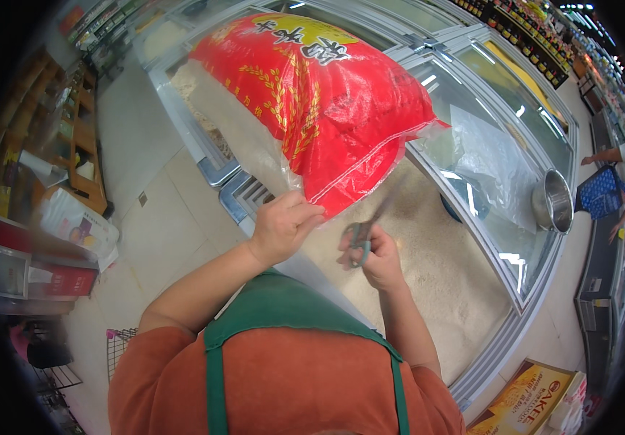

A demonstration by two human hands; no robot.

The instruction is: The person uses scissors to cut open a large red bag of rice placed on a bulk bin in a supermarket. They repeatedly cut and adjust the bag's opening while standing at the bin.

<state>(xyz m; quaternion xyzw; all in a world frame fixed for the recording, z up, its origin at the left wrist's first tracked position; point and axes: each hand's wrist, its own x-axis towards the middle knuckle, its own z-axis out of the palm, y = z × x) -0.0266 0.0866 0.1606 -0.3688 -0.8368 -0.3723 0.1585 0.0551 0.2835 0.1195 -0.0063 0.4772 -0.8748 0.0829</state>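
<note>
A large, full red plastic rice sack (345, 103) lies across the frame of a bin, its stitched end turned towards me. My left hand (285, 223) pinches the near corner of that stitched end. In my right hand (383, 258) is a pair of scissors (362, 239) with green handles, the blades pointing up and away. Motion blurs the scissors, so how far the blades are spread is unclear. They are beside the sack's seam, over loose white rice (426, 283) in the bin.
Sliding glass lids (486, 157) in metal frames cover parts of the bins. A clear plastic sheet (486, 147) and a steel bowl (554, 201) rest on the right. Wooden shelving (81, 130) stands left. A person (617, 185) is at far right; a printed carton (530, 397) sits lower right.
</note>
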